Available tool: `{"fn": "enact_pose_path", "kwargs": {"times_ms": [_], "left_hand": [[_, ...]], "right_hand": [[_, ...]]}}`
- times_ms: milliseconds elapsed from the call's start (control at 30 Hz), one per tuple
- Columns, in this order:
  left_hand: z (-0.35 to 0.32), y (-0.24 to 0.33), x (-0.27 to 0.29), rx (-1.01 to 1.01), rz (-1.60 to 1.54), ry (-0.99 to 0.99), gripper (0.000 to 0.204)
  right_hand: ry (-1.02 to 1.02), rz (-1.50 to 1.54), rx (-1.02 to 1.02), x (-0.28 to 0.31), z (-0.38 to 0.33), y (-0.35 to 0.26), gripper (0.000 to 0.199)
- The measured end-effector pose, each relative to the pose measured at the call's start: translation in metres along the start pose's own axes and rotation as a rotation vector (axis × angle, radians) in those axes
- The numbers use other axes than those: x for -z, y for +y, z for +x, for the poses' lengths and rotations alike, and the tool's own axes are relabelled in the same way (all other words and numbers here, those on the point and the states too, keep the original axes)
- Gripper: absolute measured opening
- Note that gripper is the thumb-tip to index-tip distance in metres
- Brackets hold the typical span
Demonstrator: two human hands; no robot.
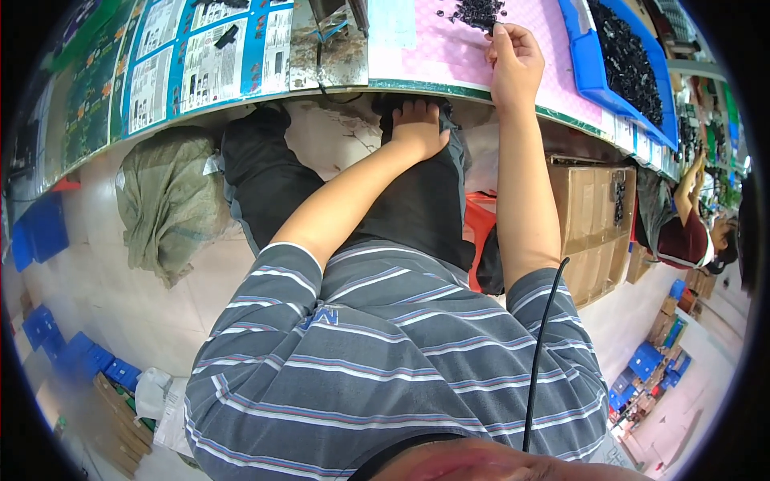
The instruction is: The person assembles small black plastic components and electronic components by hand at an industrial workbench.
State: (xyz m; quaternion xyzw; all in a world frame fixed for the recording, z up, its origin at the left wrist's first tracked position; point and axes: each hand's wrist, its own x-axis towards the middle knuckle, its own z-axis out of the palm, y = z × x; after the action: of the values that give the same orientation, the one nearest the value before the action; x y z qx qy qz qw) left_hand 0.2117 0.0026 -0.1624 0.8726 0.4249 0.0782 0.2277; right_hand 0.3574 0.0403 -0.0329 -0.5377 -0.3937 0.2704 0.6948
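Note:
My left hand lies on my right knee, fingers stretched over the dark trousers, holding nothing. My right hand is over the pink padded sheet on the bench, its fingers closed in a pinch. The fingertips are at the right edge of a loose pile of small black parts. Whatever they pinch is too small to name. A metal fixture stands on the bench left of the sheet, cut off by the top edge of the view.
A blue bin full of black parts stands right of the sheet. Printed sheets cover the bench's left. Below are a sack, a cardboard box and a red stool. A co-worker sits at far right.

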Motion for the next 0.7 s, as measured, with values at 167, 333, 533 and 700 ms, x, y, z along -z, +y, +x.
{"fn": "enact_pose_path", "kwargs": {"times_ms": [167,333,533,700], "left_hand": [[0.02,-0.016,0.001,0.061,-0.16,-0.209,0.04],[-0.042,-0.003,0.022,-0.144,-0.16,-0.108,0.035],[-0.034,-0.024,0.035,-0.118,-0.167,0.004,0.035],[-0.031,-0.064,0.042,-0.035,-0.225,-0.004,0.036]], "right_hand": [[-0.039,0.052,0.006,-0.007,0.006,0.002,0.012],[0.03,-0.008,0.017,0.012,0.01,0.006,0.013],[0.01,0.077,-0.003,0.006,0.013,0.004,0.013],[0.016,0.093,-0.022,0.008,0.012,0.006,0.013]]}}
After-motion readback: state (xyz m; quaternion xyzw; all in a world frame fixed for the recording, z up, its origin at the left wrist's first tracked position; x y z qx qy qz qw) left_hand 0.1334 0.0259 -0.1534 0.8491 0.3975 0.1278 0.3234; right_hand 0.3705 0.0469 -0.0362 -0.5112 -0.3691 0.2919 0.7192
